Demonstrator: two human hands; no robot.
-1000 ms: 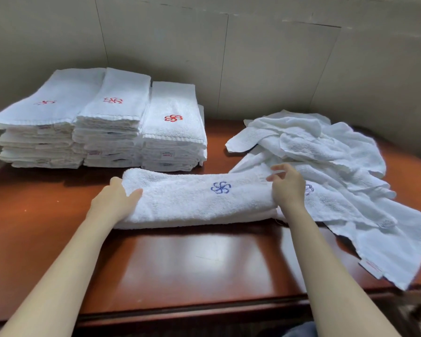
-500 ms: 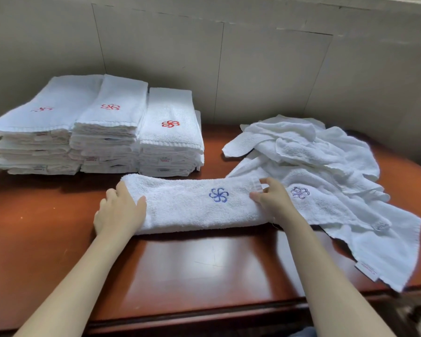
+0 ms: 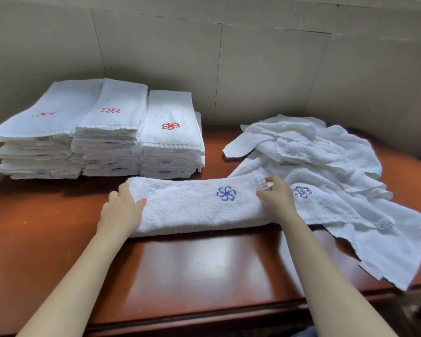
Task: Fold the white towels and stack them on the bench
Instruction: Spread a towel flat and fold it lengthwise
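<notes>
A white towel with a blue flower logo lies folded into a long strip across the middle of the reddish wooden bench. My left hand grips its left end, thumb on top and fingers wrapped round the end. My right hand pinches the strip's right end, where it overlaps the loose pile. Behind the strip, at the back left, three stacks of folded white towels with red logos stand side by side.
A heap of unfolded white towels covers the right part of the bench, and one towel hangs over the front right edge. A grey panelled wall closes off the back. Bare wood shows in front of the strip.
Both hands have moved slightly inward along the strip. The right hand went from lying over the right end to pinching its edge. The towel itself has barely moved.
</notes>
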